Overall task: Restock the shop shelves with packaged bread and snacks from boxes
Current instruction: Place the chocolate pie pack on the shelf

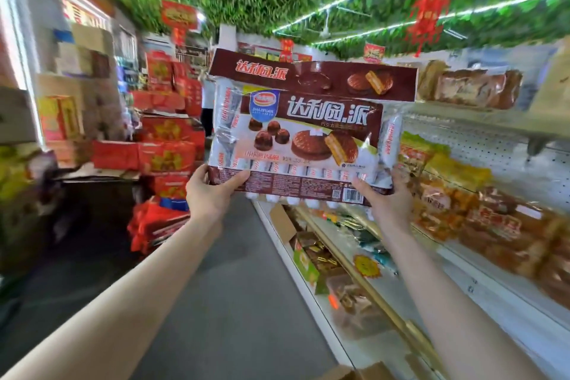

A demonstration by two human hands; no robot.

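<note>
Two stacked brown plastic packs of chocolate pies (303,129) are held up above the aisle, gripped at the near corners by left hand (212,191) and right hand (387,194), left of the white shelves (462,145).

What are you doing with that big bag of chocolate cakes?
A person is restocking a shop. Their left hand and right hand grip the bottom corners of a large brown and white plastic pack of chocolate pies, lifted up in the aisle. It is not on a shelf yet. The white metal shelves on the right already hold wrapped bread, and red gift boxes are stacked on the left.
</note>
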